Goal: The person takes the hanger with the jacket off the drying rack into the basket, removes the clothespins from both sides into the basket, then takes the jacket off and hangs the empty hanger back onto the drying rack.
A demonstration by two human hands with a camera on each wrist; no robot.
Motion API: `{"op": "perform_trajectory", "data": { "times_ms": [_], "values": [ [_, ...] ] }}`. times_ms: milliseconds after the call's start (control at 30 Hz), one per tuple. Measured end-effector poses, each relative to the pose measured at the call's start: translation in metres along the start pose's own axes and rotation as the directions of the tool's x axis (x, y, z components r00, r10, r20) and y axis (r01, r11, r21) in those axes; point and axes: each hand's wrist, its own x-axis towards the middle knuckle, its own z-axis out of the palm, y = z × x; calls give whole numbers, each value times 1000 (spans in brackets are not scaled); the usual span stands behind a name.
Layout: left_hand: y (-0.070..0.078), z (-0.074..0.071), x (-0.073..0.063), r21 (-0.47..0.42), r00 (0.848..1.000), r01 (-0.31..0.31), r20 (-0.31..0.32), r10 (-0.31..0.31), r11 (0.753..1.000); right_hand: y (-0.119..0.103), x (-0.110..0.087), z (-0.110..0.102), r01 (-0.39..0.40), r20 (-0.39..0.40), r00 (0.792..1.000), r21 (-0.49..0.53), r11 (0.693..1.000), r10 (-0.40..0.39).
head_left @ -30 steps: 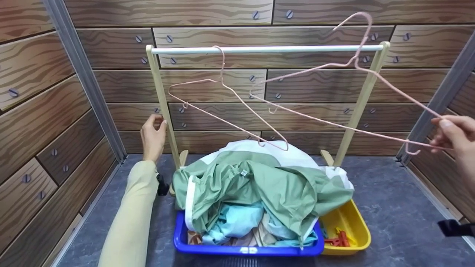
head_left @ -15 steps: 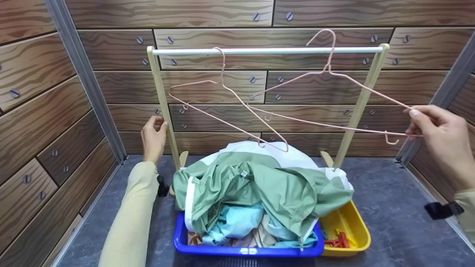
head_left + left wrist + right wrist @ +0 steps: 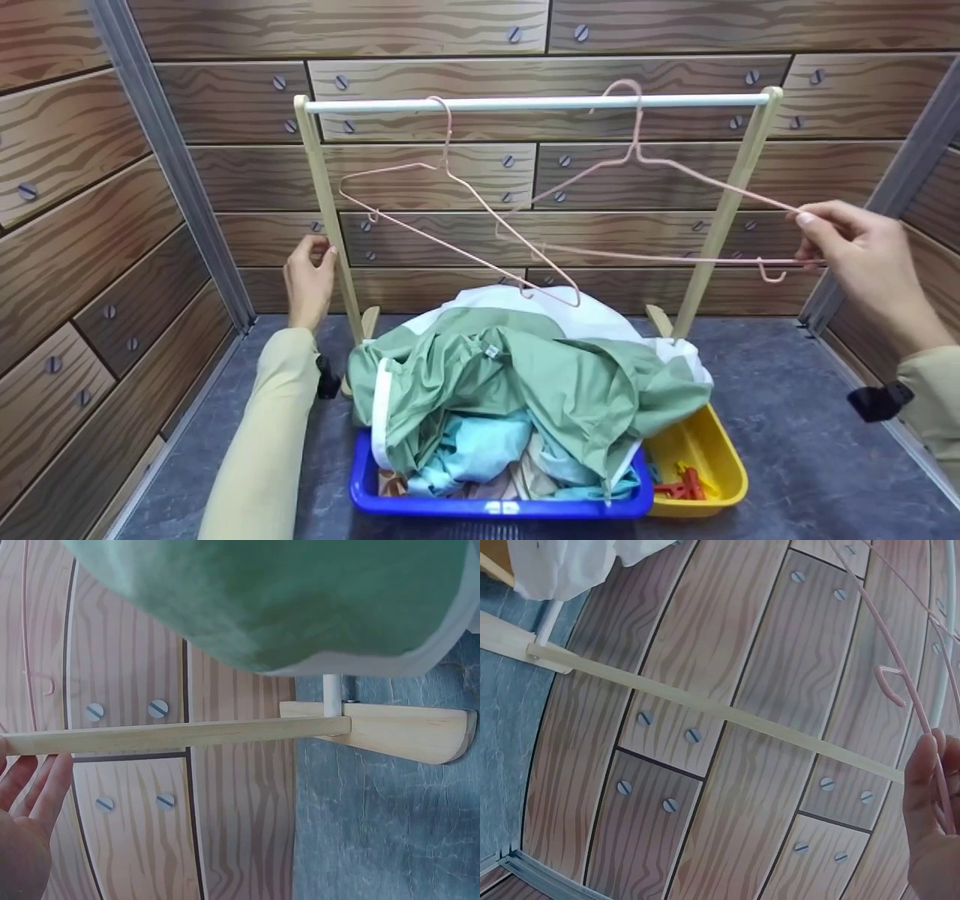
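Note:
My right hand (image 3: 859, 247) pinches a pink wire hanger (image 3: 686, 169) at its right corner. That hanger's hook rises above the white rail of the clothes rack (image 3: 525, 103), its open tip reaching just below the rail's line. My left hand (image 3: 309, 277) holds the rack's left wooden post (image 3: 187, 735), fingers against it in the left wrist view; the thumb is mostly hidden there. A second pink hanger (image 3: 480, 187) hangs from the rail's left half. In the right wrist view, the fingers (image 3: 930, 765) close around the pink wire.
Before the rack stands a blue basket (image 3: 499, 508) of clothes, with a green and white garment (image 3: 525, 367) heaped on top. Beside it, a yellow bin (image 3: 731, 457) holds red and yellow clothespins (image 3: 691, 484). Wood-patterned walls (image 3: 420, 30) enclose the dark grey floor (image 3: 780, 405).
My right hand has moved left with the hanger, and the hook has come down and leftward to the rail. The left hand stays on the post.

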Motion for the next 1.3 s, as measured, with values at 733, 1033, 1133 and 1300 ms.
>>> {"op": "perform_trajectory", "data": {
  "times_ms": [733,1033,1133,1300],
  "values": [
    [-2,1,-2,-14,1000,-8,3,8,1000,21,-21,36,86,46,995,-49,995,-84],
    [-3,2,-1,-17,1000,-11,-11,11,1000,21,-42,47,176,-49,983,16,984,-175],
    [-4,2,-2,-16,1000,-7,-10,7,1000,27,-46,50,184,-70,981,6,983,-183],
    [-4,3,-2,0,1000,-5,-5,5,1000,46,-46,55,168,-81,982,-50,984,-172]
  ]
}}
